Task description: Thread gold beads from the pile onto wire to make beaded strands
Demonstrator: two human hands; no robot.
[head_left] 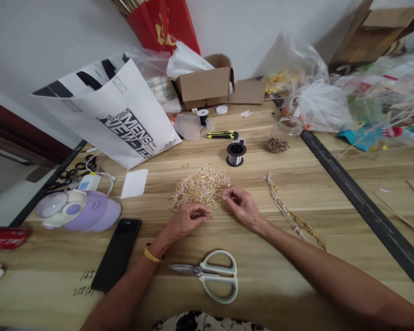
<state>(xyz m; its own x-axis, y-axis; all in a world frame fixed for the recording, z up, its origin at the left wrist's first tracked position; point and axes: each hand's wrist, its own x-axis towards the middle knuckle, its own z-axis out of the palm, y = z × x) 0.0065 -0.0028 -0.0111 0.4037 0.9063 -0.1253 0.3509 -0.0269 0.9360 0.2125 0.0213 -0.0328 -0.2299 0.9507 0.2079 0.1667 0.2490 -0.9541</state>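
A heap of small gold and silver metal pieces [198, 186] is spread over the wooden table. At its lower edge, my left hand [186, 221] has its fingers curled and the tips pressed together. My right hand [242, 207] pinches thumb and forefinger at the heap's right side. Whatever either pinch holds is too small to make out. Silver and gold linked strands [284, 209] lie right of my right hand. Below my hands rests a pair of scissors [210, 275] with pale handles, its blades pointing left. Behind the heap stands a black spool of thin wire [235, 155].
A yellow-black utility knife [221, 134] and a jar of beads [279, 140] lie farther back. To the left are a phone [117, 255], a purple bottle [89, 210] and a white paper bag [120, 119]. A cardboard box [203, 87] and plastic bags [320, 103] line the wall.
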